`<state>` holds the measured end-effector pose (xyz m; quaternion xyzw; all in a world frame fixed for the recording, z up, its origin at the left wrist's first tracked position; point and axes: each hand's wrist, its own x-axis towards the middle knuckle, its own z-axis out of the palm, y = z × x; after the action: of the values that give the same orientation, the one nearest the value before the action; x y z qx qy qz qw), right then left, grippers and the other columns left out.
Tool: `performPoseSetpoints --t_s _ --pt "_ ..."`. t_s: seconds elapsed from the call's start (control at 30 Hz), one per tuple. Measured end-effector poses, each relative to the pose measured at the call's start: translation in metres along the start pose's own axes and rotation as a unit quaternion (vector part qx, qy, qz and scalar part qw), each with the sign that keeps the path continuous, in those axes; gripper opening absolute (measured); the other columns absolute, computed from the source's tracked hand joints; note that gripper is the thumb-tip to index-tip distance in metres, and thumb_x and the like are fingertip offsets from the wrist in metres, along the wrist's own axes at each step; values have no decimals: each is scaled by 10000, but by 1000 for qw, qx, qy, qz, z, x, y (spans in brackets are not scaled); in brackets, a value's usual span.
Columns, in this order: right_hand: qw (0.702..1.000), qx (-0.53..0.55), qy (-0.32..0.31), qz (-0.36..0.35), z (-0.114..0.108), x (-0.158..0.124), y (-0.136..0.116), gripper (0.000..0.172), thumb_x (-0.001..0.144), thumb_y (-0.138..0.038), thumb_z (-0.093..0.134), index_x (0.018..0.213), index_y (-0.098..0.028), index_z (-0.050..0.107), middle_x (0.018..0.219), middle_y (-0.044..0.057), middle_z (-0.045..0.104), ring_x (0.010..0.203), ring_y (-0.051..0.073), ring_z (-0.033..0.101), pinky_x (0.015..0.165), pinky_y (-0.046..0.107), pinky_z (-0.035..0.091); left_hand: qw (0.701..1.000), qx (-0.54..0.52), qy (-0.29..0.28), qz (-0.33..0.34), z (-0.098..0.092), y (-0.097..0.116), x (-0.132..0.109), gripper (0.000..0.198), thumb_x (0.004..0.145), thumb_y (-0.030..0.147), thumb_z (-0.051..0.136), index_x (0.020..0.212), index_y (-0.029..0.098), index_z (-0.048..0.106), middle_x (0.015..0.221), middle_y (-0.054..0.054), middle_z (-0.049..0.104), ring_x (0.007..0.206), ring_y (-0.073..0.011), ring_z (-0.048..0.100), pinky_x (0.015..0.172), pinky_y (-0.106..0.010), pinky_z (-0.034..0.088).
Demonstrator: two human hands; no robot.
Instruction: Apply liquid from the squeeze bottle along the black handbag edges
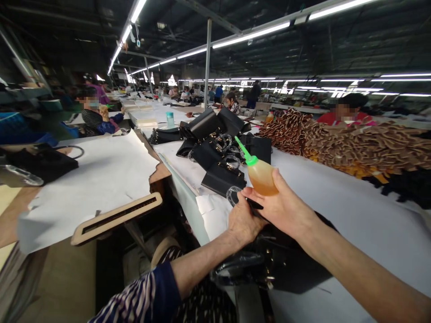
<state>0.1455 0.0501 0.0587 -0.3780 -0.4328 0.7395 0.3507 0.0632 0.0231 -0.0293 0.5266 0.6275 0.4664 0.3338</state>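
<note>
My right hand (279,204) is wrapped round a soft bottle (261,177) of amber liquid, its green nozzle pointing up and left. Close beside it, my left hand (243,219) is closed on a black strip of a black bag (296,264), which lies under both wrists near the table edge. The bag has gold-coloured metal fittings and a part wrapped in clear plastic. Just beyond my hands rests a pile of black bags (208,150), some with plastic-wrapped rings.
Stacked brown leather pieces (357,141) line the right side. A turquoise-lidded bottle (170,119) stands farther back. At left are a paper-covered table (101,172) and a slotted wooden piece (117,219). People sit at left (97,114) and right (350,110).
</note>
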Motion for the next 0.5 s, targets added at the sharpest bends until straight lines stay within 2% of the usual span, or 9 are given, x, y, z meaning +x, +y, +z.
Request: performPoseSetpoints --t_s 0.13,0.27,0.37,0.5 --pt "999 25 26 -38 -1 8 4 539 816 -692 425 1073 -242 573 902 54 629 991 212 560 993 388 317 998 57 27 21 3 -1 9 655 656 491 638 1147 179 337 874 -76 639 794 -297 624 656 -359 464" --pt "997 27 38 -58 5 12 7 547 808 -696 438 1125 -264 552 980 50 624 1070 213 539 1042 416 274 993 104 60 17 7 -2 16 537 729 318 526 1196 121 346 840 -124 648 765 -302 625 654 -375 458" --pt "999 19 30 -41 6 9 4 569 800 -707 438 1111 -247 561 991 75 624 1114 223 518 1045 453 275 995 79 59 19 10 -7 16 531 696 214 521 1201 130 382 857 -118 649 769 -282 622 661 -357 470" --pt "997 11 60 -40 -16 -1 -15 579 802 -707 424 1095 -231 574 1029 137 621 1138 268 507 978 562 328 1000 -4 12 13 6 -15 18 368 628 77 499 990 137 531 921 -111 640 887 -255 598 785 -339 472"
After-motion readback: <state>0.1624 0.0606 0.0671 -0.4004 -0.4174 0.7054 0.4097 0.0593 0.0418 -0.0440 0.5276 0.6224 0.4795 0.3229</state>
